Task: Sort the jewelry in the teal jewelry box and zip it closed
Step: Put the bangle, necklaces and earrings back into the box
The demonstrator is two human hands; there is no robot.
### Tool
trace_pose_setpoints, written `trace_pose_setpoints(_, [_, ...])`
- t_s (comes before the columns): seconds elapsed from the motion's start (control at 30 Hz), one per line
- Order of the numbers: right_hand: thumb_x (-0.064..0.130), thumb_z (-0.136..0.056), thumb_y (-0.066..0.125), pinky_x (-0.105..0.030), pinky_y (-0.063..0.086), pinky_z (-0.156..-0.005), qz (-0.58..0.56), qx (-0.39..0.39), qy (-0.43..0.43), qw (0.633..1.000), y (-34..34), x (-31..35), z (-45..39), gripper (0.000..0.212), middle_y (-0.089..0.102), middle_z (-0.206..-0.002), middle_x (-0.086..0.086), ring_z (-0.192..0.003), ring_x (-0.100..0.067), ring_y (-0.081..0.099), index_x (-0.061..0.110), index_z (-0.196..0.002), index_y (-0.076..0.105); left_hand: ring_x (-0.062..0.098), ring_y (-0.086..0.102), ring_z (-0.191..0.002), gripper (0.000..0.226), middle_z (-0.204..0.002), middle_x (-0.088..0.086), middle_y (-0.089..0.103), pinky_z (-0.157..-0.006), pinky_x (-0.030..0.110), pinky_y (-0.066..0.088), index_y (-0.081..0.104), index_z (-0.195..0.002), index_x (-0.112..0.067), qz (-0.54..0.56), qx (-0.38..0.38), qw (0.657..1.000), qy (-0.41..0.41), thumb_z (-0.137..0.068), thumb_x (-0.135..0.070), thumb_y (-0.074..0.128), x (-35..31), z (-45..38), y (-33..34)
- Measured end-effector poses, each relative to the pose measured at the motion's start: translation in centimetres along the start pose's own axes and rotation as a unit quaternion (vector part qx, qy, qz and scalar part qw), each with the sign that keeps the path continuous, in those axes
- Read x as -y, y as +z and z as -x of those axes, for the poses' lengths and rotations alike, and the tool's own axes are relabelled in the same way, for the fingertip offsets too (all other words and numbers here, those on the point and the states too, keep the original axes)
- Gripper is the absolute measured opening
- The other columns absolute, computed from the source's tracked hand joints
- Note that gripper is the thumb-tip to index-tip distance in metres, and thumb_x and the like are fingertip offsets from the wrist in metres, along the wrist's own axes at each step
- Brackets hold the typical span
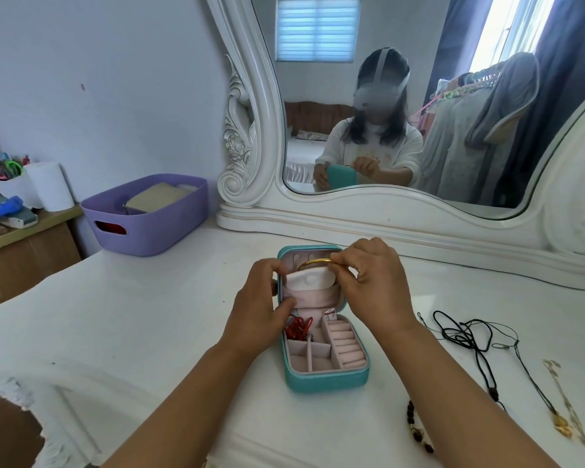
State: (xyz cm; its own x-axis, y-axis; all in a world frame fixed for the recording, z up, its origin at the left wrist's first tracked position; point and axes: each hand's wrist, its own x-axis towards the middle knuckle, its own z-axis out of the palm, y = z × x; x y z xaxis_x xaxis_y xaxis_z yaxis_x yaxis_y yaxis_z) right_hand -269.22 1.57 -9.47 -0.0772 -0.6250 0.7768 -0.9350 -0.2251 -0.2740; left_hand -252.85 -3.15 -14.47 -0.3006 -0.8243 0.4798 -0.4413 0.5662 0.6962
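The teal jewelry box [325, 378] lies open on the white dresser, its lid standing up at the far side. My right hand [372, 282] pinches a gold bangle [314, 262] and holds it against the lid's pink pocket [309, 293]. My left hand [260, 298] grips the lid's left edge, fingers pulling the pocket's white flap. A red cord piece [298, 327] lies in the tray's back left compartment. On the dresser to the right lie black cord necklaces [466, 336], a gold chain [564, 403] and a dark bead bracelet [416, 427].
A purple plastic bin [169, 224] stands at the back left of the dresser. A large white-framed mirror [402, 211] runs along the back. A side shelf at far left holds a cup of scissors [7, 170] and a white roll [49, 185].
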Motion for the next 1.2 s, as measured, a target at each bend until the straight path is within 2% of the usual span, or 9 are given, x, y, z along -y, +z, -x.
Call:
trace_pose_setpoints(0.1, [0.015, -0.075, 0.063, -0.038, 0.045, -0.067, -0.015, -0.001, -0.003, 1.0, -0.2, -0.7, -0.4, 0.015, 0.069, -0.069, -0.005, -0.07, -0.03, 0.058, 0.012, -0.083, 0.075, 0.006, 0.055, -0.102, 0.064, -0.121, -0.028, 0.037, -0.082, 0.011, 0.049, 0.03, -0.114, -0.051, 0.032, 0.008, 0.999, 0.037, -0.082, -0.009, 0.065, 0.1, 0.1, 0.0])
trace_pose_setpoints(0.23, [0.012, -0.075, 0.064, -0.042, 0.047, -0.068, -0.038, -0.018, -0.021, 0.999, -0.3, -0.7, -0.5, 0.012, 0.07, -0.069, -0.002, -0.072, -0.029, 0.058, 0.013, -0.081, 0.074, 0.01, 0.052, -0.113, 0.063, -0.121, -0.039, 0.032, -0.09, 0.021, 0.052, 0.031, -0.117, -0.053, 0.051, 0.006, 0.997, 0.063, -0.084, -0.007, 0.06, 0.2, 0.2, 0.0])
trace_pose_setpoints(0.43, [0.011, -0.075, 0.062, -0.027, 0.023, -0.071, 0.028, -0.025, -0.056, 0.998, -0.2, 0.0, -0.2, 0.009, 0.067, -0.065, 0.003, -0.071, -0.024, 0.057, 0.016, -0.076, 0.07, 0.01, 0.052, -0.114, 0.062, -0.121, -0.04, 0.034, -0.092, 0.022, 0.051, 0.032, -0.118, -0.053, 0.059, -0.001, 0.996, 0.07, -0.085, -0.008, 0.059, 0.4, 0.1, 0.1])
trace_pose_setpoints(0.57, [0.01, -0.073, 0.06, -0.028, 0.022, -0.069, 0.084, -0.015, -0.077, 0.993, 0.0, 0.1, -0.6, 0.009, 0.063, -0.062, 0.003, -0.074, -0.019, 0.049, 0.016, -0.072, 0.068, 0.011, 0.053, -0.115, 0.061, -0.124, -0.038, 0.036, -0.093, 0.022, 0.05, 0.032, -0.119, -0.052, 0.071, -0.008, 0.995, 0.07, -0.086, -0.008, 0.058, 0.4, 0.2, 0.3])
trace_pose_setpoints(0.67, [0.012, -0.076, 0.057, -0.029, 0.023, -0.067, 0.082, -0.029, -0.09, 0.992, 0.1, 0.2, -0.2, 0.012, 0.062, -0.067, 0.0, -0.076, -0.017, 0.041, 0.014, -0.074, 0.068, 0.009, 0.056, -0.11, 0.06, -0.123, -0.038, 0.036, -0.086, 0.011, 0.048, 0.032, -0.118, -0.052, 0.081, -0.007, 0.995, 0.066, -0.087, -0.008, 0.058, 0.3, 0.3, 0.3])
trace_pose_setpoints(0.83, [0.003, -0.075, 0.06, -0.028, 0.046, -0.063, 0.005, -0.006, -0.093, 0.996, 0.2, -0.4, 0.3, 0.014, 0.066, -0.073, -0.006, -0.069, -0.027, 0.058, 0.008, -0.083, 0.071, 0.008, 0.055, -0.111, 0.062, -0.124, -0.038, 0.035, -0.092, 0.015, 0.048, 0.031, -0.119, -0.051, 0.098, -0.008, 0.993, 0.064, -0.087, -0.005, 0.057, 0.3, 0.3, 0.3])
trace_pose_setpoints(0.93, [0.011, -0.083, 0.051, -0.029, 0.053, -0.064, -0.025, 0.021, -0.086, 0.996, 0.4, -0.3, 0.7, 0.023, 0.069, -0.078, -0.009, -0.071, -0.028, 0.062, 0.005, -0.091, 0.072, 0.004, 0.055, -0.109, 0.061, -0.122, -0.041, 0.035, -0.091, 0.011, 0.046, 0.031, -0.118, -0.051, 0.096, -0.01, 0.993, 0.064, -0.087, -0.006, 0.057, 0.2, 0.3, 0.2])
trace_pose_setpoints(1.07, [0.017, -0.081, 0.043, -0.029, 0.041, -0.072, 0.009, 0.05, -0.096, 0.994, 0.6, -0.5, 0.6, 0.033, 0.07, -0.081, -0.006, -0.076, -0.025, 0.061, 0.009, -0.097, 0.072, 0.002, 0.058, -0.102, 0.056, -0.12, -0.041, 0.038, -0.085, 0.011, 0.049, 0.034, -0.116, -0.051, 0.102, 0.002, 0.993, 0.061, -0.088, -0.006, 0.055, 0.2, 0.4, 0.1])
trace_pose_setpoints(1.2, [0.018, -0.078, 0.041, -0.023, 0.018, -0.074, 0.03, 0.083, -0.084, 0.993, 0.2, -0.3, 0.7, 0.036, 0.066, -0.085, -0.001, -0.087, -0.015, 0.045, 0.013, -0.096, 0.071, 0.0, 0.052, -0.114, 0.043, -0.125, -0.032, 0.044, -0.096, 0.017, 0.046, 0.044, -0.121, -0.037, 0.066, 0.001, 0.991, 0.114, -0.088, -0.011, 0.051, 0.6, 0.2, 0.1])
